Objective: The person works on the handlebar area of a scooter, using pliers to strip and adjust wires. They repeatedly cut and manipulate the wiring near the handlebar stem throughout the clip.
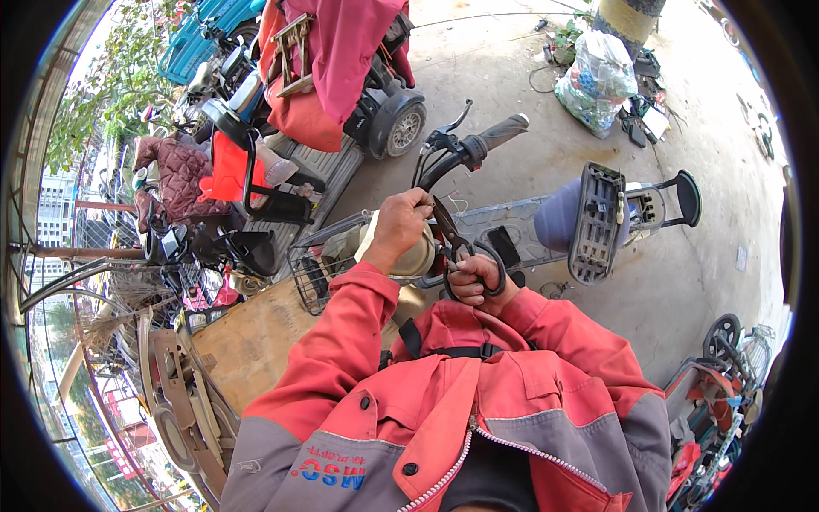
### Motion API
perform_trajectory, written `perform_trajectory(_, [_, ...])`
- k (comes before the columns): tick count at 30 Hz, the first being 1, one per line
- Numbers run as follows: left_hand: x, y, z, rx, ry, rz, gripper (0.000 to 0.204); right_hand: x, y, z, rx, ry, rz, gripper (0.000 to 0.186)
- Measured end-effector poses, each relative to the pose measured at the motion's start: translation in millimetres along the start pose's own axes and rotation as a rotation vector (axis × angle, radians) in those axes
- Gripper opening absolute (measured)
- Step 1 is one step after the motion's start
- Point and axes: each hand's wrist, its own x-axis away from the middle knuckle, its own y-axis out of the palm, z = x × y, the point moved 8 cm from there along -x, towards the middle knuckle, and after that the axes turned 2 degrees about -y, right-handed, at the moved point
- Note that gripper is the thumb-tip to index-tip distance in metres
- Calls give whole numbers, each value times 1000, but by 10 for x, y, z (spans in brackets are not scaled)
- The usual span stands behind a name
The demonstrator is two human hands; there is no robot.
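Note:
My right hand is closed around the looped handles of dark metal scissors, whose blades point up and to the left. My left hand is pinched shut close to the blade tips; whatever its fingers hold is too small to make out. Both hands are over the front of an electric scooter, beside its handlebar with a grey grip and a brake lever. A round cream-coloured part of the scooter shows under my left wrist. On the footboard lies a black phone.
The scooter's seat stands tipped up at right. A wire basket is at its front end. Beyond are a three-wheeler with a red cover and a plastic bag by a striped post. Scooter parts are piled at lower right.

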Motion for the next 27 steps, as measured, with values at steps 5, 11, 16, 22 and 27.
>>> perform_trajectory(5, [11,-37,-35,24,15,21,8,-8,-286,-139,-206,-141,178,26])
perform_trajectory(11, [-32,44,-229,147,-75,22,9,165,-262,-150,162,-187,404,22])
perform_trajectory(16, [5,15,-112,167,-44,13,7,188,-299,-289,516,-285,483,13])
perform_trajectory(22, [-15,33,-151,180,-43,-5,6,207,-236,-327,778,-326,514,21])
perform_trajectory(27, [-13,25,-133,173,-43,-7,4,205,-178,-421,1280,-438,487,30])
